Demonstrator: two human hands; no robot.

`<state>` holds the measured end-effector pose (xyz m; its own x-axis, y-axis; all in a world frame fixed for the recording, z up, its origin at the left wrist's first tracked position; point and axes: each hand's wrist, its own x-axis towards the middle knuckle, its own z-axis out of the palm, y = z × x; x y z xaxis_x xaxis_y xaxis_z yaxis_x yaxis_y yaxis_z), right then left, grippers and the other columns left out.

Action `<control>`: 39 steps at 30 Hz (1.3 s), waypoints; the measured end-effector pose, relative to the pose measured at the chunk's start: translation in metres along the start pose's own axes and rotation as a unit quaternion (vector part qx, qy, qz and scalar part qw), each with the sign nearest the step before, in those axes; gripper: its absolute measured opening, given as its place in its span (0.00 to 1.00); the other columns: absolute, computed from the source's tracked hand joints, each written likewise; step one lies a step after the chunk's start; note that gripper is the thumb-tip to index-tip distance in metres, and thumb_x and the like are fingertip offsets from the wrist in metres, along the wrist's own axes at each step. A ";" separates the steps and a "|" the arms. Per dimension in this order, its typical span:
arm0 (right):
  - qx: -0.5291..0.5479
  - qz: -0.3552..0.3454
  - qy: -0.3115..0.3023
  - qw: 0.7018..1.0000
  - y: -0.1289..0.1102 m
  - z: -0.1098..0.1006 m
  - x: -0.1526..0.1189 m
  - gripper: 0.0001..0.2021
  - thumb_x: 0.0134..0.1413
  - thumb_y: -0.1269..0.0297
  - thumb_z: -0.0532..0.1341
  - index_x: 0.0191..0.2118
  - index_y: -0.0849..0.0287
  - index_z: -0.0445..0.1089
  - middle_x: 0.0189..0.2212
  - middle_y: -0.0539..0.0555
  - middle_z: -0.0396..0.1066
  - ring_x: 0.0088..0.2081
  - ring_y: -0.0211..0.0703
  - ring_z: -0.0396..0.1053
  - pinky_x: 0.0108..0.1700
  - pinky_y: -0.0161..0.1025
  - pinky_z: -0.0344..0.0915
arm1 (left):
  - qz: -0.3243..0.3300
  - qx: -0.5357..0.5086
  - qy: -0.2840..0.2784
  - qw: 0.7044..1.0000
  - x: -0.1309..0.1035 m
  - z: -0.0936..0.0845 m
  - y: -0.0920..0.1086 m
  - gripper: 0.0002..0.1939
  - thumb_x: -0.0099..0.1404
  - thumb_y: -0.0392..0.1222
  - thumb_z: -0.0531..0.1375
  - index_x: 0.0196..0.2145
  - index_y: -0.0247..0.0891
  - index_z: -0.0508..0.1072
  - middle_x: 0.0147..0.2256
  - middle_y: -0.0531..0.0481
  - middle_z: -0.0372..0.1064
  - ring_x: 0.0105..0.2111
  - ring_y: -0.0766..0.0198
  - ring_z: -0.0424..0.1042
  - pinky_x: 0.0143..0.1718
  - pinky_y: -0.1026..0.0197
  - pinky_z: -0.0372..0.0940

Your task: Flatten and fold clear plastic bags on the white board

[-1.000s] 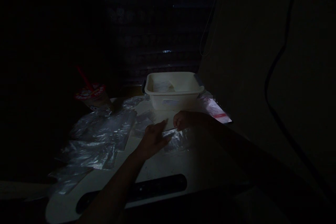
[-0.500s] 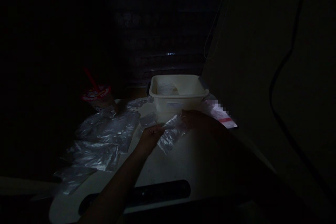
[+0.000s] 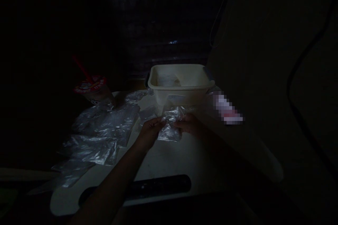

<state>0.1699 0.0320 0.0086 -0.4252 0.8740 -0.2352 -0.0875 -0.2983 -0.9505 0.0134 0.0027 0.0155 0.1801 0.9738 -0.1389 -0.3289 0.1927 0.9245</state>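
Observation:
Between my two hands is a clear plastic bag, crinkled and shiny, held above the pale table just in front of the tub. My left hand pinches its left side, thumb on top. On the right side, my right hand grips the bag with its fingers closed. A cream plastic tub stands right behind the hands, with some clear plastic lying inside it. Several more clear bags lie in an overlapping pile to the left of my left hand. The scene is very dark, so the bag's contents cannot be made out.
A drink cup with a red-patterned lid and red straw stands behind the pile. The pale table has a dark slot near its front edge. A blurred pink-and-white item lies right of the tub. A dark cable hangs along the right wall.
My right hand has shifted, and the bag now hangs flatter and straighter between both hands. The view has tilted slightly, so the tub and cup appear higher.

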 end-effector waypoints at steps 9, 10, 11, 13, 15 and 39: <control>-0.122 -0.034 0.011 0.992 -0.003 0.001 -0.001 0.09 0.36 0.63 0.58 0.16 0.62 0.61 0.07 0.44 0.58 0.11 0.30 0.55 0.14 0.29 0.50 | -0.017 0.011 -0.004 1.000 0.001 -0.004 -0.003 0.07 0.45 0.40 0.62 0.22 0.34 0.71 0.16 0.57 0.63 0.17 0.72 0.62 0.24 0.68 0.58; -0.125 -0.037 0.008 0.991 -0.002 0.001 -0.001 0.09 0.36 0.62 0.58 0.16 0.62 0.61 0.07 0.44 0.58 0.11 0.30 0.55 0.14 0.29 0.50 | -0.018 0.011 -0.001 1.000 0.001 -0.004 -0.003 0.07 0.46 0.41 0.61 0.21 0.34 0.70 0.15 0.57 0.62 0.17 0.72 0.61 0.23 0.68 0.58; -0.127 -0.042 0.003 0.991 -0.002 0.000 -0.001 0.09 0.37 0.62 0.57 0.16 0.62 0.61 0.07 0.44 0.58 0.11 0.30 0.56 0.14 0.29 0.50 | -0.018 0.011 0.002 1.000 0.001 -0.004 -0.003 0.07 0.46 0.41 0.61 0.21 0.34 0.70 0.15 0.57 0.62 0.16 0.72 0.61 0.23 0.68 0.57; -0.132 -0.050 -0.004 0.990 0.001 -0.001 -0.001 0.09 0.38 0.62 0.57 0.17 0.62 0.61 0.08 0.44 0.58 0.11 0.30 0.56 0.15 0.29 0.50 | -0.018 0.009 0.003 1.000 0.001 -0.004 -0.003 0.08 0.46 0.42 0.61 0.22 0.34 0.70 0.16 0.56 0.63 0.16 0.72 0.61 0.22 0.67 0.57; -0.127 -0.052 -0.004 0.991 0.003 -0.002 0.000 0.09 0.39 0.62 0.56 0.18 0.62 0.61 0.08 0.44 0.58 0.12 0.29 0.56 0.15 0.29 0.51 | -0.016 0.006 0.001 1.000 0.000 -0.004 -0.003 0.09 0.47 0.43 0.60 0.23 0.34 0.71 0.17 0.55 0.65 0.17 0.71 0.62 0.23 0.67 0.57; 0.006 -0.002 0.038 0.999 -0.001 0.000 -0.004 0.09 0.31 0.67 0.58 0.26 0.61 0.69 0.16 0.46 0.66 0.18 0.32 0.62 0.21 0.30 0.57 | -0.023 0.001 0.065 0.998 -0.003 0.000 0.003 0.05 0.42 0.35 0.56 0.21 0.35 0.70 0.16 0.55 0.65 0.16 0.71 0.61 0.18 0.69 0.54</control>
<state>0.1714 0.0286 0.0106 -0.3557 0.9017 -0.2458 -0.1002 -0.2982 -0.9492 0.0117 0.0008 0.0185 0.0725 0.9713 -0.2264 -0.3216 0.2377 0.9166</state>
